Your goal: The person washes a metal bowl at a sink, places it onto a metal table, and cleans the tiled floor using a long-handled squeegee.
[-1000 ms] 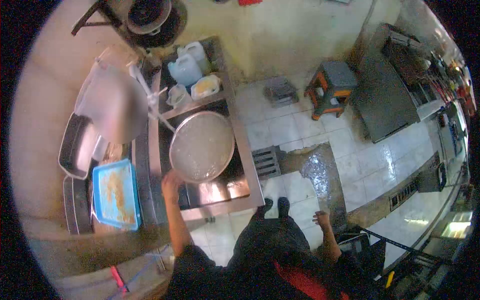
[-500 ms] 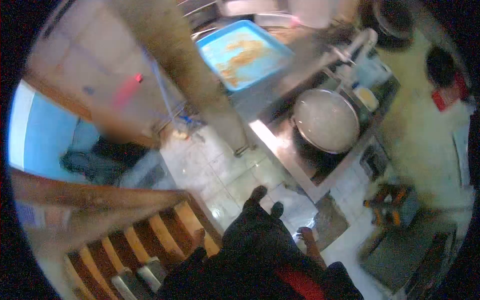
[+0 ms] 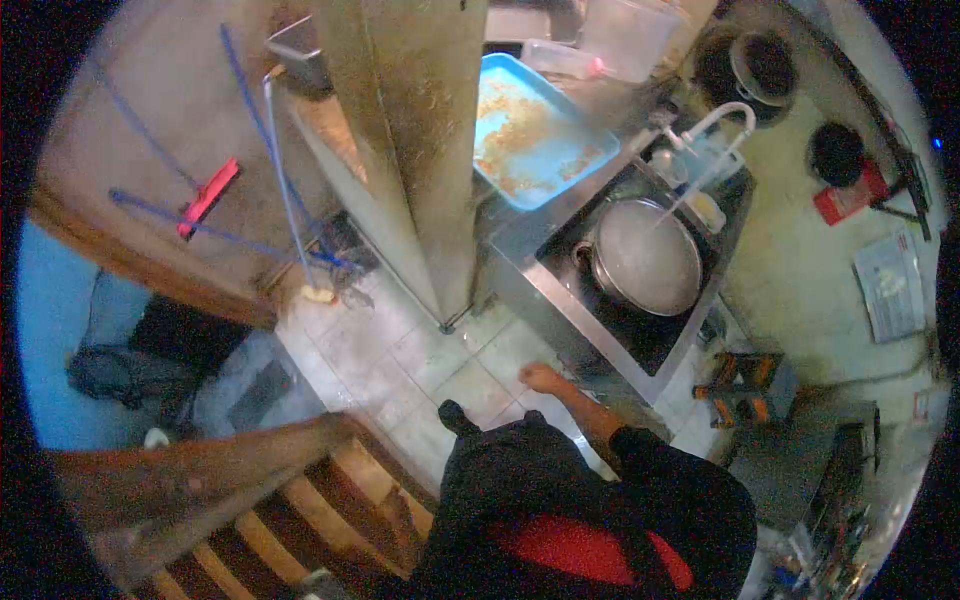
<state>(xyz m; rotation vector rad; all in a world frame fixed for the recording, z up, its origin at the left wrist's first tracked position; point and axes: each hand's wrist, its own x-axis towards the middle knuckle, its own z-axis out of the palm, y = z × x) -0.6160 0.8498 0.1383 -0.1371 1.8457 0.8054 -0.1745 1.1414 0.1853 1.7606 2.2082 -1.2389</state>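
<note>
My right hand point(image 3: 541, 377) is held over the tiled floor in front of me, its fingers curled in and nothing visible in them. My left hand cannot be made out; a dim, brownish shape at the lower left, by the wooden slats, may be part of that arm. Beyond my right hand, a large round metal pot point(image 3: 648, 258) stands in the steel sink point(image 3: 566, 301). Water runs from the white curved tap point(image 3: 728, 110) into the pot, which holds cloudy liquid. Neither hand touches the pot.
A blue tray point(image 3: 535, 135) with brown residue lies left of the sink. A pillar point(image 3: 425, 150) rises beside it. Brooms, one with a red head point(image 3: 210, 197), are at the left. Wooden slats point(image 3: 275, 545) are at the lower left, and a stool point(image 3: 750, 390) is at the right.
The view has swung left, away from the kitchen floor on the right. My left hand has left the sink edge by the pot. My right hand has moved forward, nearer the sink.
</note>
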